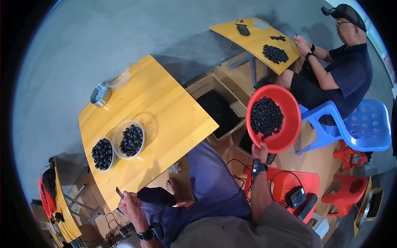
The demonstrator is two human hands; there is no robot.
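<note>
My right hand (260, 152) grips the near rim of a round red plastic basin (290, 132), holding it tilted to the right of the yellow table. Many small, shiny black pieces (264, 118) are heaped in the basin. At the table's near edge, my left hand (131, 206) is closed round a small, dark, blade-like tool (119, 192) that points up and away. Beyond it on the table, two clear plastic bowls stand side by side. The left bowl (113, 162) and the right bowl (142, 145) both hold round black parts, some with visible holes.
At the table's (173, 111) far-left edge stand a metal bowl (106, 98) with light-blue bits and a clear container (120, 80). A cardboard box (235, 102) of black material sits beyond the table. A co-worker (347, 70) sits at another table, on a blue chair (368, 124).
</note>
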